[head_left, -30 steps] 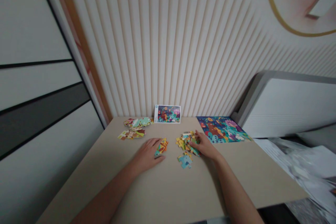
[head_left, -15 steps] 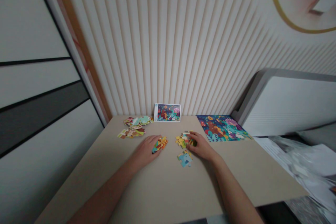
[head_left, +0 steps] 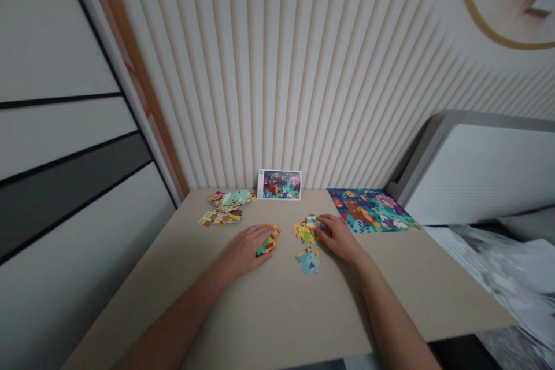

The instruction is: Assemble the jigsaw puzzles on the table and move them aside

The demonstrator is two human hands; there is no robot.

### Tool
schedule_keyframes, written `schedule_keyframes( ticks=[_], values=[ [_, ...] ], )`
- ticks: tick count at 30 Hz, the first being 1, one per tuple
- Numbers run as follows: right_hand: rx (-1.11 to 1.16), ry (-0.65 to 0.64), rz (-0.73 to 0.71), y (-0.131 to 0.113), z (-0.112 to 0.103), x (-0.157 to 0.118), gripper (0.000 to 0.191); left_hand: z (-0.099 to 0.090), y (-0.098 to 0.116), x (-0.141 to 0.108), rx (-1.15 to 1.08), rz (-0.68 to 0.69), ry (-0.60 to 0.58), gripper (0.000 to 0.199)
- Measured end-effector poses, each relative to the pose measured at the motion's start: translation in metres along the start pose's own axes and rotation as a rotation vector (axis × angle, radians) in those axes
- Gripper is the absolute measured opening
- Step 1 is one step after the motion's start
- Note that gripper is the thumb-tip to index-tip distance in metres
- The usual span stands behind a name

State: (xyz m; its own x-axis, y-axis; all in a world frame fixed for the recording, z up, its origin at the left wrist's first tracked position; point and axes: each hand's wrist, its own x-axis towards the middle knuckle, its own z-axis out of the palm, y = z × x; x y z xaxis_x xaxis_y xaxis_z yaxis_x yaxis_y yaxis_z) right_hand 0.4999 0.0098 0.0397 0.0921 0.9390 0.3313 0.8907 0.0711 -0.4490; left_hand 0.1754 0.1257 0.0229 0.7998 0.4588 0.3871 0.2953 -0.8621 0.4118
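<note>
My left hand (head_left: pixel 246 250) is closed around a small stack of colourful jigsaw puzzle pieces (head_left: pixel 270 241), orange, red and teal, low over the table. The fingers cover its far side and the thumb lies along the near side. To the right, my right hand (head_left: pixel 342 238) curls its thumb and fingers around dark-patterned jigsaw pieces (head_left: pixel 321 230), partly hidden under the fingers. Touching or just beside these lies a yellow jigsaw piece (head_left: pixel 303 233). Nearer to me, a light blue jigsaw piece (head_left: pixel 309 262) with a yellow edge rests flat between the hands.
A heap of jigsaw pieces (head_left: pixel 229 199) lies at the back left, with more pieces (head_left: pixel 220 218) just in front. A picture card (head_left: pixel 279 185) leans against the ribbed wall. A colourful poster (head_left: pixel 368 211) lies at the back right of the beige table (head_left: pixel 277 312).
The fingers of my left hand have closed further over the stack. My right hand has shifted slightly over its pieces. The whole view has moved a little sideways.
</note>
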Motion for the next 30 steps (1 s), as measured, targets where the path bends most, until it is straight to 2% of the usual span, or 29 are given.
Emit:
schedule_keyframes(
  ticks=[4, 9, 14, 18, 21, 24, 28, 30],
  values=[
    [0.025, -0.056, -0.128, -0.022, 0.005, -0.003, 0.044, 0.001, -0.001, -0.001, -0.026, -0.041, 0.025, 0.059],
    [0.095, -0.141, -0.29, -0.065, 0.018, -0.008, 0.051, 0.005, -0.003, -0.002, -0.096, -0.145, 0.018, 0.072],
    [0.137, -0.162, -0.361, -0.096, 0.027, -0.01, 0.055, 0.004, 0.009, 0.0, -0.095, -0.065, -0.015, 0.079],
    [0.299, -0.164, -0.288, -0.096, 0.038, -0.011, 0.059, 0.004, 0.021, 0.001, -0.021, 0.036, -0.036, 0.092],
    [0.488, -0.164, -0.167, -0.093, 0.05, -0.013, 0.064, 0.004, 0.025, 0.0, -0.019, 0.045, -0.013, 0.098],
    [0.689, -0.172, -0.026, -0.094, 0.059, -0.013, 0.059, 0.006, 0.027, 0.001, -0.07, 0.034, 0.03, 0.103],
    [0.909, -0.112, 0.066, -0.096, 0.062, -0.008, 0.049, 0.011, 0.028, 0.003, -0.222, -0.063, 0.112, 0.105],
    [0.98, -0.083, 0.094, -0.093, 0.06, -0.006, 0.047, 0.015, 0.03, 0.005, -0.348, -0.157, 0.161, 0.095]
  ],
)
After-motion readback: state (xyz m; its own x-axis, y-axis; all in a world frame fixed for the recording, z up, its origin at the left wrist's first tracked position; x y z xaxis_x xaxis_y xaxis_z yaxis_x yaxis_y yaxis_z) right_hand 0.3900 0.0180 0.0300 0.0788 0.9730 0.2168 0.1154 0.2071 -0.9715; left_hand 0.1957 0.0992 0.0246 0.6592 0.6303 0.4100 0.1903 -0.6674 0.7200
